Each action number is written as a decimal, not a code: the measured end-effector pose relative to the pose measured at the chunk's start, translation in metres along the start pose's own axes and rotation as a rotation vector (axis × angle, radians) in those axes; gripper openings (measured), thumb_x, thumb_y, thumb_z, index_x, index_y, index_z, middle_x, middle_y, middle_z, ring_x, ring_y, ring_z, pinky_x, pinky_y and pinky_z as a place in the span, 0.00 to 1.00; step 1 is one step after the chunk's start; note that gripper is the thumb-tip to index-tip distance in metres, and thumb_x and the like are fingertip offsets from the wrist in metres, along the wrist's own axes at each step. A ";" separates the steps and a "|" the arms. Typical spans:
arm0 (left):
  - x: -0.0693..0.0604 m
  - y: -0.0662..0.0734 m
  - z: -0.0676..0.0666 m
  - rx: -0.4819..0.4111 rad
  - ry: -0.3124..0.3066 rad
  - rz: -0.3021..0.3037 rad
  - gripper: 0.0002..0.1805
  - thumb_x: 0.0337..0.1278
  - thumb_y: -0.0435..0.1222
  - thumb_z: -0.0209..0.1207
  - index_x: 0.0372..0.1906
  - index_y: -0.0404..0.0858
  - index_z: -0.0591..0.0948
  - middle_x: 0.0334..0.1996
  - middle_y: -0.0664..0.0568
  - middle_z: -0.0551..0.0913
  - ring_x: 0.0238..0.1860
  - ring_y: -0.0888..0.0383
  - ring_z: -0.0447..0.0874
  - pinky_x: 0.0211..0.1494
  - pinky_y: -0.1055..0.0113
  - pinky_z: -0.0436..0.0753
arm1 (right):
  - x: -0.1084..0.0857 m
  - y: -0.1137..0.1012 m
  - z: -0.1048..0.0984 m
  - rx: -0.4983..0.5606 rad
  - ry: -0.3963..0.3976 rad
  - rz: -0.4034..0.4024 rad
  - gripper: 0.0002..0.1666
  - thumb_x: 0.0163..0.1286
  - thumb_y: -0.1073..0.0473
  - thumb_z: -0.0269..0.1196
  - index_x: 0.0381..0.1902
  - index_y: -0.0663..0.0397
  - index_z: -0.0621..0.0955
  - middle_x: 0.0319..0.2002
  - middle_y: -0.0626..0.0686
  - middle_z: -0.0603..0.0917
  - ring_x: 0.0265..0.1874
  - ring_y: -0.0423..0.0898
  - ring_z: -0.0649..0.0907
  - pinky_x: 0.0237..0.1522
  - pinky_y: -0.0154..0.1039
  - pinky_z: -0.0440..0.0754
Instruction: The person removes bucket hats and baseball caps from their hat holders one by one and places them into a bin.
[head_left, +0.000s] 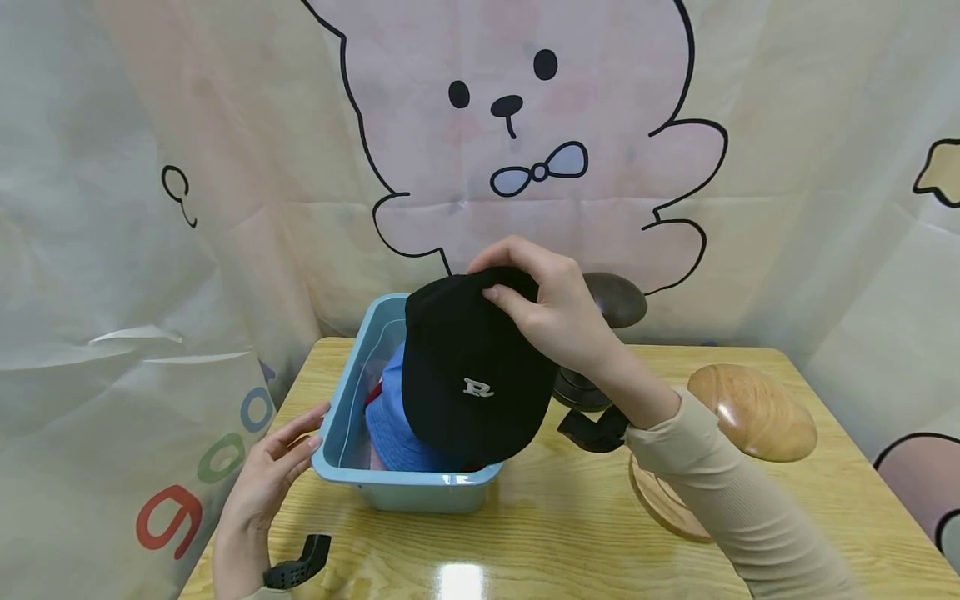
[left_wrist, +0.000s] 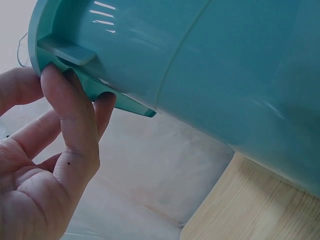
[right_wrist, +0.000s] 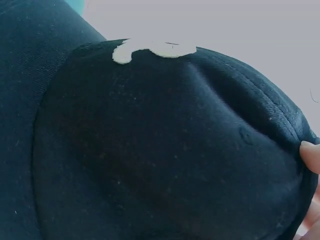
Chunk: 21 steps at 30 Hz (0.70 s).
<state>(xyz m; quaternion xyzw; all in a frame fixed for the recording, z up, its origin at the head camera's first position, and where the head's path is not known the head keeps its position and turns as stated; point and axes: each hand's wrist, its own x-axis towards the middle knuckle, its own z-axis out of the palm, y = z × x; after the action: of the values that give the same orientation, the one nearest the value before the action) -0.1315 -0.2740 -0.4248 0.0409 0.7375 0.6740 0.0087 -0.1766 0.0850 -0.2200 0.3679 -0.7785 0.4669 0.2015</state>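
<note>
A black baseball cap (head_left: pixel 472 375) with a white letter on its front is pinched at its crown by my right hand (head_left: pixel 551 300), between thumb and fingers. It hangs over a light blue plastic basin (head_left: pixel 420 492), partly covering it. In the right wrist view the cap's dark cloth (right_wrist: pixel 150 140) fills most of the picture. Inside the basin lie a blue bucket hat (head_left: pixel 397 425) and something red, mostly hidden. My left hand (head_left: pixel 273 467) grips the basin's near left rim; the left wrist view shows its fingers (left_wrist: pixel 75 115) curled against the rim's underside.
Right of the cap stands a black stand with a dark rounded top (head_left: pixel 618 300). Farther right is a glossy wooden dome (head_left: pixel 753 412) above a round wooden base (head_left: pixel 667 500), partly behind my right sleeve. A printed curtain (head_left: pixel 750 167) hangs behind the wooden table (head_left: pixel 390 558).
</note>
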 end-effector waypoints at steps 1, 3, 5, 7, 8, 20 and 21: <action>0.000 0.000 0.000 -0.001 0.000 0.001 0.26 0.68 0.32 0.52 0.68 0.29 0.66 0.48 0.64 0.79 0.47 0.70 0.80 0.49 0.76 0.81 | 0.001 0.000 0.003 0.006 -0.003 -0.004 0.13 0.63 0.73 0.60 0.43 0.55 0.81 0.43 0.48 0.84 0.46 0.38 0.80 0.55 0.36 0.76; 0.000 0.000 -0.001 0.001 -0.001 0.004 0.26 0.68 0.32 0.52 0.68 0.29 0.66 0.48 0.64 0.79 0.47 0.70 0.80 0.49 0.76 0.81 | 0.004 -0.001 0.007 0.013 -0.007 -0.013 0.13 0.63 0.74 0.60 0.43 0.55 0.81 0.42 0.49 0.84 0.46 0.38 0.81 0.56 0.36 0.76; 0.000 0.000 -0.001 0.000 -0.002 0.008 0.26 0.68 0.32 0.52 0.68 0.29 0.66 0.49 0.64 0.79 0.47 0.70 0.80 0.49 0.76 0.81 | 0.006 -0.001 0.012 0.017 -0.006 -0.024 0.13 0.63 0.74 0.60 0.43 0.55 0.81 0.42 0.49 0.85 0.46 0.38 0.81 0.56 0.35 0.76; 0.001 0.000 -0.001 0.002 -0.003 0.010 0.26 0.68 0.32 0.52 0.68 0.28 0.66 0.49 0.64 0.79 0.47 0.70 0.80 0.49 0.76 0.81 | 0.008 -0.002 0.015 0.018 -0.004 -0.036 0.13 0.63 0.74 0.60 0.43 0.56 0.81 0.42 0.49 0.85 0.47 0.38 0.81 0.56 0.35 0.76; 0.002 0.000 -0.001 0.008 -0.003 0.011 0.26 0.68 0.32 0.52 0.68 0.28 0.66 0.49 0.64 0.78 0.47 0.70 0.80 0.49 0.76 0.81 | 0.009 -0.002 0.016 0.022 -0.004 -0.041 0.13 0.62 0.74 0.60 0.43 0.56 0.81 0.42 0.49 0.85 0.47 0.38 0.81 0.56 0.35 0.76; 0.001 -0.001 -0.001 0.000 0.000 0.000 0.26 0.69 0.32 0.52 0.68 0.30 0.66 0.48 0.64 0.79 0.46 0.69 0.80 0.49 0.76 0.81 | 0.013 0.002 0.038 0.064 -0.049 -0.064 0.13 0.63 0.74 0.59 0.43 0.57 0.81 0.43 0.50 0.84 0.47 0.40 0.81 0.57 0.35 0.75; 0.001 -0.001 -0.001 -0.002 0.000 -0.001 0.26 0.69 0.32 0.52 0.68 0.30 0.66 0.48 0.64 0.79 0.46 0.69 0.80 0.49 0.76 0.81 | 0.013 0.004 0.040 0.062 -0.056 -0.066 0.13 0.63 0.73 0.60 0.43 0.57 0.81 0.42 0.50 0.84 0.47 0.40 0.81 0.57 0.35 0.75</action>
<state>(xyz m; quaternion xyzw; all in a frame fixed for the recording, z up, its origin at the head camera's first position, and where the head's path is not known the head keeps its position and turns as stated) -0.1321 -0.2751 -0.4252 0.0404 0.7368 0.6748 0.0091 -0.1865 0.0465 -0.2329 0.4124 -0.7564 0.4734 0.1835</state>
